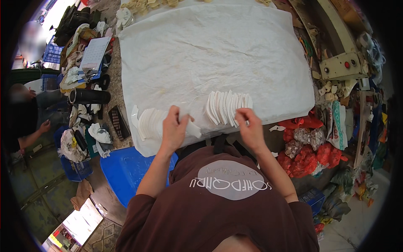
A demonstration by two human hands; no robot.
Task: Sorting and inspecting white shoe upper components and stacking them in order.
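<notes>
On the white cloth in front of me stands a tight row of thin, curved white pieces [226, 108], on edge side by side. My right hand [251, 128] is at the right end of this row, thumb and forefinger closed on the outermost piece. A second row of similar white pieces [150, 123] leans to the left. My left hand [174, 129] is over its right end, slightly blurred. A single curved white piece [193, 129] shows by its thumb and finger, seemingly pinched there. What the pieces are made for cannot be told.
The white cloth [210, 50] covers the table. Left are a clipboard [95, 52], a black cylinder [89, 96] and a blue plastic stool or bin [121, 168]. Right are red plastic bags [306, 155] and a control box [343, 66]. Another person [27, 117] is at far left.
</notes>
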